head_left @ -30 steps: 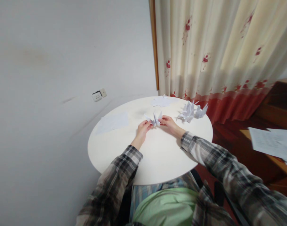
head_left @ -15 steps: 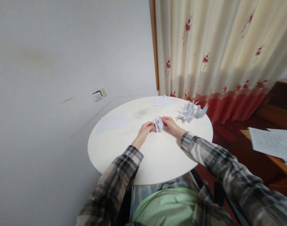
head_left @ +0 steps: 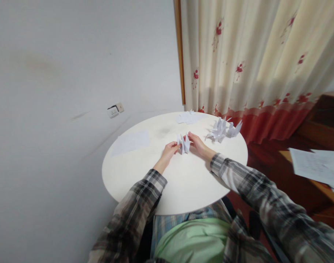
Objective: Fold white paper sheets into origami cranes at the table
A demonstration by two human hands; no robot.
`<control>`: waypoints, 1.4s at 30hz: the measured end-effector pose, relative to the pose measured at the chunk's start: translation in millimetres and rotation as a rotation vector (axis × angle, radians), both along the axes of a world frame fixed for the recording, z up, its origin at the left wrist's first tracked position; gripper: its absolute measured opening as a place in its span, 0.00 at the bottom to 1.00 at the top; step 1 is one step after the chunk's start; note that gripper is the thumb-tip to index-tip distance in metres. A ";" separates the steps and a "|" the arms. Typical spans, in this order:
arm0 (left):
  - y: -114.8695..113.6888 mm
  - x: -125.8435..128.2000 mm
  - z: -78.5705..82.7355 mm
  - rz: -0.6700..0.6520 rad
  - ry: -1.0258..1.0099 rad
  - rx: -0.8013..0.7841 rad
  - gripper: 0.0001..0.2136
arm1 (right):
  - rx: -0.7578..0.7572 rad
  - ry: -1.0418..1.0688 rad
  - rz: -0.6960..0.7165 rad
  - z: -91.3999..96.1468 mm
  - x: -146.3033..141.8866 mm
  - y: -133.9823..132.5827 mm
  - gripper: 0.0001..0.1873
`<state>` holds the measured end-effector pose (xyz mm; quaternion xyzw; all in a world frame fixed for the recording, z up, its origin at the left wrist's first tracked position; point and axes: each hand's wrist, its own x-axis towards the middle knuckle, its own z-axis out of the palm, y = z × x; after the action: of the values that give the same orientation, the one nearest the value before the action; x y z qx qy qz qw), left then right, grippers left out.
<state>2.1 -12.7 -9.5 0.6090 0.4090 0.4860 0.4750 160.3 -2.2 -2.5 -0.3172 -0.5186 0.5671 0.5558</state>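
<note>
A white folded origami crane (head_left: 185,145) with pointed upright flaps is between my hands, just above the middle of the round table. My left hand (head_left: 171,150) pinches its left side between thumb and fingers. On the other side, my right hand (head_left: 197,141) has its fingertips at the upper right flap, with the thumb lower down. Part of the folded paper is covered by my fingers. To the right lies a cluster of similar folded white paper cranes (head_left: 219,130).
The round white table (head_left: 183,190) is in front of me. Flat white paper (head_left: 131,141) lies at its left, and more paper pieces (head_left: 189,117) at the back. A wall stands at the left, a curtain (head_left: 238,47) behind. Papers (head_left: 317,166) cover a wooden surface at right.
My right fingers have moved slightly up and left onto the crane's upper right flap. The crane has turned a little, and my left hand has shifted slightly right.
</note>
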 end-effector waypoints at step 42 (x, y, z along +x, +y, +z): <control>2.2 3.6 -3.9 0.121 -0.032 0.023 0.04 | 0.030 -0.056 0.207 -1.9 0.0 0.0 0.29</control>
<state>5.8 -10.5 -13.4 0.5809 0.4317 0.5282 0.4440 160.2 -2.1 -4.4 -0.2693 -0.5724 0.6045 0.4840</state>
